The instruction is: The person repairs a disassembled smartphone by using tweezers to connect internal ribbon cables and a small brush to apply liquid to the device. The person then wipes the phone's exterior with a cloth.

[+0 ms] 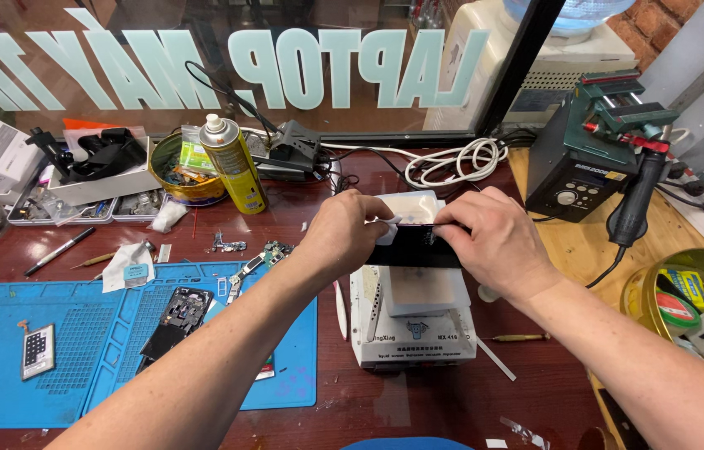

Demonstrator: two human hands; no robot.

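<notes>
Both my hands meet over a white heating plate machine (pixel 414 329) at the table's middle. My left hand (pixel 344 233) grips the left end of a black phone screen (pixel 414 247), with a bit of white tissue pinched at its fingertips. My right hand (pixel 494 242) presses on the right end of the same screen. The screen lies crosswise above the machine's back edge, and behind it shows a pale white tray or pad (pixel 409 206).
A blue work mat (pixel 52 350) at left bears an opened phone body (pixel 177 321) and small parts. A yellow spray can (pixel 234 162), a round tin (pixel 181 171), parts trays and cables stand behind. A hot-air station (pixel 589 146) sits right, a yellow bowl (pixel 689 300) beside it.
</notes>
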